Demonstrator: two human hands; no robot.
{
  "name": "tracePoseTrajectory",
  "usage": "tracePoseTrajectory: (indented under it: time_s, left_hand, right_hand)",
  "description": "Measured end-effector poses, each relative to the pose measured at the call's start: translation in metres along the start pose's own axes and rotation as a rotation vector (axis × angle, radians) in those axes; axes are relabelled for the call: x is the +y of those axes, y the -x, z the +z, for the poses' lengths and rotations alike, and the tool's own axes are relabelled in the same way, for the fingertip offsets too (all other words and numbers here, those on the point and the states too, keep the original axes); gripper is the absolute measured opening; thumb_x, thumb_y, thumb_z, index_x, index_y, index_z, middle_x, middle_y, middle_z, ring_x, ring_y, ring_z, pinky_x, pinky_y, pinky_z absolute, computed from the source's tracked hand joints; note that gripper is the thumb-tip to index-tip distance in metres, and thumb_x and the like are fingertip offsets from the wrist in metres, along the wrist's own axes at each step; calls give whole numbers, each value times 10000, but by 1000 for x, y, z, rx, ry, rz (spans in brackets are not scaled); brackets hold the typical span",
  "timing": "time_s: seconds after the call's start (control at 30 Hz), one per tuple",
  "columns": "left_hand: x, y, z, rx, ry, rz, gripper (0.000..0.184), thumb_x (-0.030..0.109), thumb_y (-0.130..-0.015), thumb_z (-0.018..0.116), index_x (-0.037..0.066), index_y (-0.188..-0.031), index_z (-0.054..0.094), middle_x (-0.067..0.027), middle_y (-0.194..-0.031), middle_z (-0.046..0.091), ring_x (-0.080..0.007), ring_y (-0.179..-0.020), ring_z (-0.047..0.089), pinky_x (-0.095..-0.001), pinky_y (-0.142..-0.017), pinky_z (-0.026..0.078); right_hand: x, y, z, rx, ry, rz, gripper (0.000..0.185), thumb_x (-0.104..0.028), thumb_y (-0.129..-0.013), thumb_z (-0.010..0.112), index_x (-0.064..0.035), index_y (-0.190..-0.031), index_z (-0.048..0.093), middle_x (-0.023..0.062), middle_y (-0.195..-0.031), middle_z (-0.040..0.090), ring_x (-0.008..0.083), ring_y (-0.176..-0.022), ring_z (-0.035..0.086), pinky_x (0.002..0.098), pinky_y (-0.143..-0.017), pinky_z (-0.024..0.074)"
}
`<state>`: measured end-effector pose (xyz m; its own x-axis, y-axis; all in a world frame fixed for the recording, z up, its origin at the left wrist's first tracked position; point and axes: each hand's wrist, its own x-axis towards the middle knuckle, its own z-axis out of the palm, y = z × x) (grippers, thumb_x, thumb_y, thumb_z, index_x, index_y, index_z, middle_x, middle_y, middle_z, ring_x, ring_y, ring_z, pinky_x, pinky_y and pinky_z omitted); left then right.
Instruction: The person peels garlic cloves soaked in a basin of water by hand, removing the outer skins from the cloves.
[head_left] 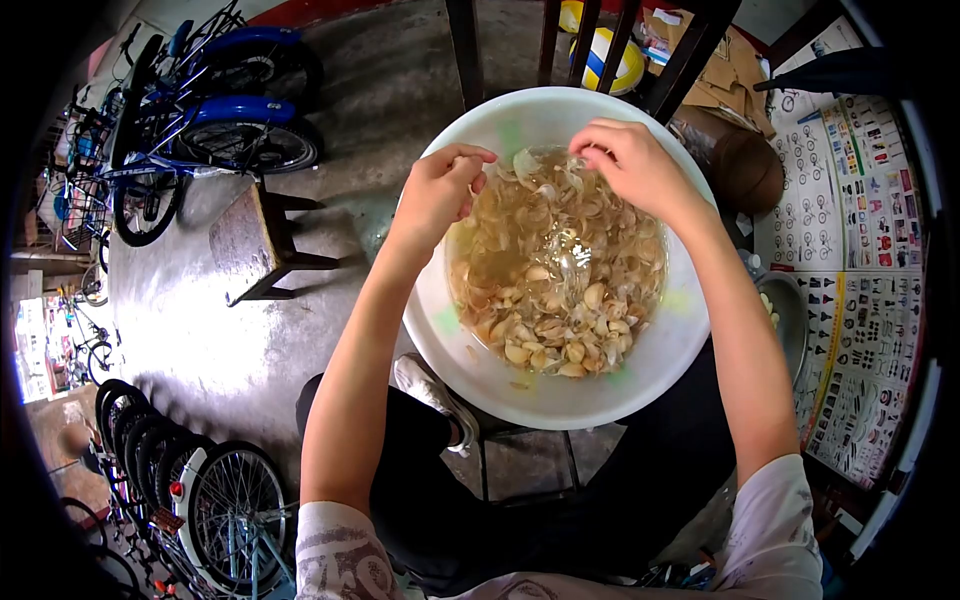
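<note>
- As we looked down in the head view, the white basin [430, 320] sat before us, and in its water [497, 262] lay garlic cloves [574, 352], bunched towards our side, with loose skins [625, 225] over much of the rest.
- Up at the far side, our left hand [440, 195] was curled, fingers drawn in near the thumb; whether it gripped anything, we couldn't tell.
- Across from it, apart, our right hand [635, 170] had its fingertips nearly together over the skins, perhaps on a scrap, too small to be sure.
- Here was the danger, we judged: skins screened some cloves, so a careless scoop could have carried good ones off; wet scraps could have clung to our fingers; and a forearm pressing the rim could have slopped water out.
</note>
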<state>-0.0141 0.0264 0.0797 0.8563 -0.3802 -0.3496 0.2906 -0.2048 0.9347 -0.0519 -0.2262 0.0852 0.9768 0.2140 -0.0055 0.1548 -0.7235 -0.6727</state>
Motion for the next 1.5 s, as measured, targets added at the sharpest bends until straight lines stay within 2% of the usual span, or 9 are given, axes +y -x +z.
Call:
tracePoseTrajectory:
  time_s: [0.03,0.1,0.23,0.4,0.57,0.83,1.03,1.13,1.5]
  left_hand:
    - [-5,-1,1,0,1,0,243,170,-931,518,13,-1058,654,-17,-760,550,-78,-609,441,-241,-565,368]
    - [-21,-4,3,143,-537,371,191,144,-893,559,32,-991,680,-107,-761,646,-192,-640,586,-324,-629,465]
    - [-34,2,7,49,-845,353,155,121,-864,582,51,-954,687,-194,-821,687,-371,-747,648,-417,-715,510]
    - [-35,4,3,18,-871,326,159,110,-869,576,45,-970,680,-198,-824,684,-368,-757,653,-421,-727,512]
    - [-34,8,-1,-5,-798,370,174,106,-873,571,46,-996,677,-198,-814,682,-368,-748,648,-422,-723,506]
    - [-23,18,3,-134,-824,241,166,142,-869,620,60,-980,713,-162,-772,680,-290,-678,642,-373,-707,500]
    - [-22,20,12,-123,-450,174,264,272,-890,699,14,-941,718,-60,-730,673,-133,-664,590,-311,-687,484]
    - [-9,30,19,-148,-445,-12,325,313,-890,716,-11,-916,709,-61,-730,661,-107,-688,570,-295,-676,482]
    - [-19,32,31,42,-546,89,306,263,-831,763,-28,-904,705,-92,-688,657,-104,-632,577,-294,-611,490]
  right_hand:
    - [3,0,3,31,-53,79,176,9,-885,537,-20,-1004,664,148,-1005,659,316,-940,644,400,-839,504]
    - [19,0,16,16,52,139,191,8,-887,545,-22,-1037,660,140,-1053,651,312,-978,636,393,-875,502]
    - [40,4,62,-112,259,212,476,13,-851,611,-46,-1317,534,138,-1315,517,267,-1243,504,399,-1078,437]
    - [37,11,78,-235,276,242,538,-18,-764,679,-78,-1287,568,160,-1296,520,315,-1195,549,389,-1017,461]
    - [32,9,70,-450,91,366,473,-59,-817,665,-60,-1282,580,174,-1286,568,298,-1146,587,373,-945,482]
    - [21,21,55,-528,-854,472,498,-29,-867,620,-34,-1353,509,87,-1272,553,147,-1065,559,310,-884,477]
    - [-7,23,38,-431,-1053,468,511,1,-886,591,-22,-1379,458,69,-1288,515,141,-1128,528,305,-892,467]
    - [-11,23,41,-326,-1098,527,521,1,-893,590,-20,-1391,439,86,-1282,516,157,-1135,540,309,-903,469]
    - [-27,25,51,-189,-1027,572,520,-61,-922,577,-41,-1414,409,114,-1290,537,168,-1122,566,325,-893,485]
